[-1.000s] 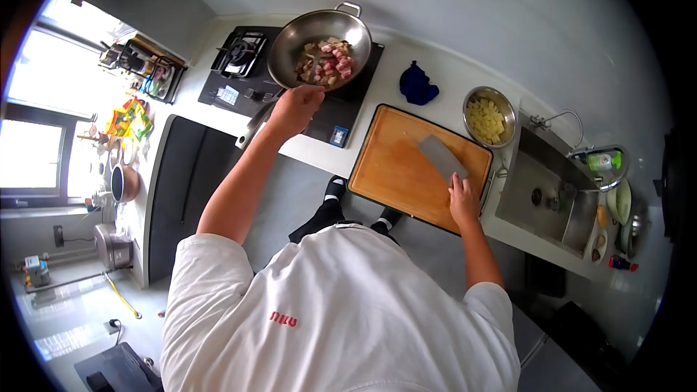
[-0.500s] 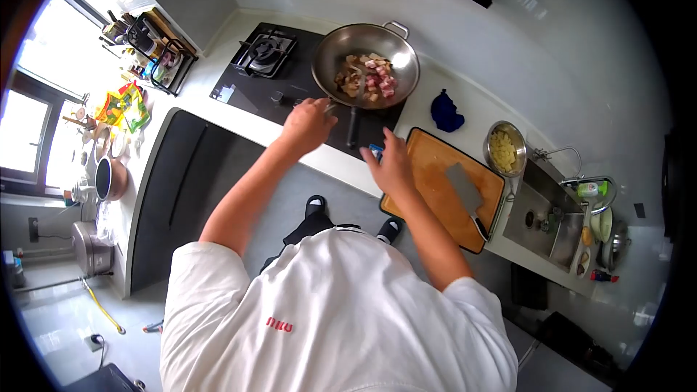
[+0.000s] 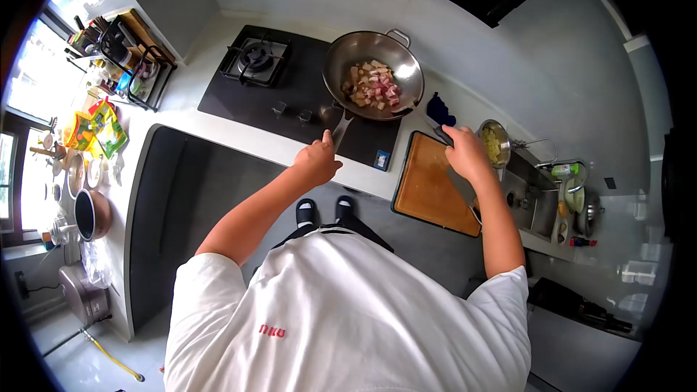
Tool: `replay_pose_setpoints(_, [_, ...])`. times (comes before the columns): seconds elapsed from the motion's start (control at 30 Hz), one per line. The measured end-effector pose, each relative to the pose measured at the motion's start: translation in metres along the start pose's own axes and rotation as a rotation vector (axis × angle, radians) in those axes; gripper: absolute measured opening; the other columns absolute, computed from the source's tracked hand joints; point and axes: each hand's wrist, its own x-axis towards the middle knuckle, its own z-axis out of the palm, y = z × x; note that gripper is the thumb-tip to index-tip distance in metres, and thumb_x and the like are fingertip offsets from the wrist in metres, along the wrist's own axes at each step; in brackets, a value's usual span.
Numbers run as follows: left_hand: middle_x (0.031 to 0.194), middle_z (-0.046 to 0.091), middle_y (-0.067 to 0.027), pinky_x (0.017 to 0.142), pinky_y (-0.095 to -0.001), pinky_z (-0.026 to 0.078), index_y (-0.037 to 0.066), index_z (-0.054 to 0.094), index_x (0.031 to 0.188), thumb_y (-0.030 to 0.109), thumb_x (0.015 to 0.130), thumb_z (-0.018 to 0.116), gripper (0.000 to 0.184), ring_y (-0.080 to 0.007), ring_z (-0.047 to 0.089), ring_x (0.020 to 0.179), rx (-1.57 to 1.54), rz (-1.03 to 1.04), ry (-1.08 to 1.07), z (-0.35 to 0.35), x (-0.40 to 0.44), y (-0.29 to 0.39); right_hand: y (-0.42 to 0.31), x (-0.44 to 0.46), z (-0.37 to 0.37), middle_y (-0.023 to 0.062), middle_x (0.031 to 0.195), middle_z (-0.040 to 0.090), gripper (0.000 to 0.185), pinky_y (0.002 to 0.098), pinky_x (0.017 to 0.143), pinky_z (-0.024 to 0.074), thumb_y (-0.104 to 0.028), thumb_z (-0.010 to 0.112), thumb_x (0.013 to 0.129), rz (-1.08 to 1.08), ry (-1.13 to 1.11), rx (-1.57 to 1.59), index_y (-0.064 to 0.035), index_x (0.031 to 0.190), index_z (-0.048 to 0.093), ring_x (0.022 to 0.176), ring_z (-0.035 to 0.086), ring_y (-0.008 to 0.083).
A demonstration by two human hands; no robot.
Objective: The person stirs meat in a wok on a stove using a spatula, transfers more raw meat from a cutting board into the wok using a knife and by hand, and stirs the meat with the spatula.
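Observation:
A steel pan with pieces of meat stands on the right side of the stove. My left hand is closed at the end of the pan's handle, its index finger pointing along it. My right hand is closed around the dark handle of a spatula, whose far end reaches the pan's right rim. Below that hand lies the wooden cutting board; my forearm hides most of the cleaver on it. A bowl of pale yellow cubes sits just beyond my right hand.
Left of the pan is a gas burner. A dark blue cloth lies behind the board, and the sink is at the right. A rack, colourful packets and a small pot stand along the left.
My right hand has let go of the cleaver, passed over to the stove and taken hold of the spatula. My left hand has closed at the pan handle, and the view has shifted.

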Motion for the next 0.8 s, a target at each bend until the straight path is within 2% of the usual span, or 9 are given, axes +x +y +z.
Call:
replay_pose_setpoints(0.13, [0.117, 0.069, -0.0270, 0.094, -0.0469, 0.056, -0.006, 0.015, 0.161, 0.037, 0.097, 0.067, 0.093, -0.0414, 0.069, 0.108, -0.001, -0.014, 0.010, 0.013, 0.005, -0.003, 0.011, 0.041, 0.025, 0.0209, 0.120, 0.065, 0.051, 0.0472, 0.097, 0.0523, -0.011, 0.064, 0.089, -0.070, -0.016, -0.028, -0.0105, 0.141, 0.062, 0.110, 0.064, 0.0410])
replay_pose_setpoints(0.27, [0.113, 0.070, -0.0260, 0.093, -0.0477, 0.056, -0.006, 0.015, 0.161, 0.034, 0.097, 0.067, 0.092, -0.0416, 0.070, 0.106, 0.008, -0.017, 0.016, 0.016, 0.004, -0.005, 0.021, 0.091, 0.053, 0.0237, 0.114, 0.068, 0.048, 0.0461, 0.092, 0.0528, -0.012, 0.066, 0.089, -0.164, 0.065, 0.166, -0.0062, 0.137, 0.064, 0.106, 0.066, 0.0401])
replay_pose_setpoints(0.37, [0.111, 0.071, -0.0251, 0.092, -0.0482, 0.056, -0.004, 0.015, 0.162, 0.033, 0.097, 0.066, 0.090, -0.0418, 0.070, 0.105, -0.013, -0.011, 0.032, 0.011, 0.000, -0.002, 0.006, 0.085, 0.015, 0.0262, 0.111, 0.071, 0.044, 0.0458, 0.091, 0.0535, -0.012, 0.065, 0.089, -0.044, -0.055, 0.291, -0.0041, 0.132, 0.067, 0.103, 0.068, 0.0412])
replay_pose_setpoints(0.4, [0.111, 0.071, -0.0250, 0.092, -0.0483, 0.056, -0.003, 0.015, 0.162, 0.034, 0.098, 0.065, 0.090, -0.0419, 0.070, 0.105, -0.018, -0.012, 0.038, 0.011, -0.001, -0.002, 0.006, 0.075, 0.004, 0.0277, 0.111, 0.071, 0.042, 0.0468, 0.091, 0.0535, -0.011, 0.063, 0.088, -0.127, -0.026, 0.281, -0.0025, 0.129, 0.068, 0.103, 0.069, 0.0418])
replay_pose_setpoints(0.5, [0.112, 0.071, -0.0249, 0.092, -0.0482, 0.056, -0.001, 0.015, 0.163, 0.034, 0.098, 0.065, 0.088, -0.0419, 0.069, 0.105, -0.024, -0.060, 0.036, 0.007, -0.005, 0.004, -0.015, 0.038, -0.023, 0.0242, 0.117, 0.071, 0.043, 0.0442, 0.097, 0.0528, -0.009, 0.063, 0.089, -0.215, -0.075, 0.128, -0.0026, 0.131, 0.066, 0.109, 0.069, 0.0384])
replay_pose_setpoints(0.57, [0.116, 0.070, -0.0237, 0.092, -0.0468, 0.056, 0.000, 0.015, 0.163, 0.035, 0.099, 0.064, 0.088, -0.0402, 0.069, 0.107, -0.008, -0.092, 0.011, 0.006, -0.008, 0.010, -0.031, 0.036, -0.015, 0.0256, 0.122, 0.069, 0.042, 0.0458, 0.100, 0.0517, -0.011, 0.064, 0.090, -0.158, -0.217, 0.144, 0.0000, 0.130, 0.066, 0.113, 0.066, 0.0419])
replay_pose_setpoints(0.63, [0.123, 0.068, -0.0214, 0.093, -0.0442, 0.057, 0.000, 0.015, 0.164, 0.036, 0.101, 0.063, 0.087, -0.0368, 0.069, 0.111, 0.019, -0.119, -0.009, 0.004, -0.007, 0.013, -0.024, 0.054, 0.021, 0.0258, 0.116, 0.070, 0.037, 0.0480, 0.097, 0.0532, -0.013, 0.062, 0.091, -0.245, -0.070, 0.073, 0.0002, 0.125, 0.068, 0.111, 0.067, 0.0414])
replay_pose_setpoints(0.7, [0.124, 0.068, -0.0214, 0.093, -0.0444, 0.056, 0.000, 0.013, 0.164, 0.037, 0.101, 0.063, 0.088, -0.0370, 0.069, 0.111, 0.023, -0.137, -0.011, 0.005, -0.007, 0.014, -0.014, 0.081, 0.039, 0.0254, 0.118, 0.070, 0.038, 0.0476, 0.099, 0.0528, -0.015, 0.063, 0.093, -0.256, -0.018, 0.100, -0.0003, 0.127, 0.067, 0.113, 0.066, 0.0416])
replay_pose_setpoints(0.8, [0.121, 0.068, -0.0225, 0.093, -0.0453, 0.056, -0.001, 0.012, 0.164, 0.038, 0.100, 0.064, 0.090, -0.0382, 0.069, 0.109, 0.019, -0.139, 0.023, 0.009, -0.007, 0.013, 0.021, 0.119, 0.030, 0.0249, 0.123, 0.069, 0.038, 0.0465, 0.102, 0.0514, -0.020, 0.065, 0.094, -0.256, 0.002, 0.168, -0.0006, 0.127, 0.068, 0.118, 0.065, 0.0416])
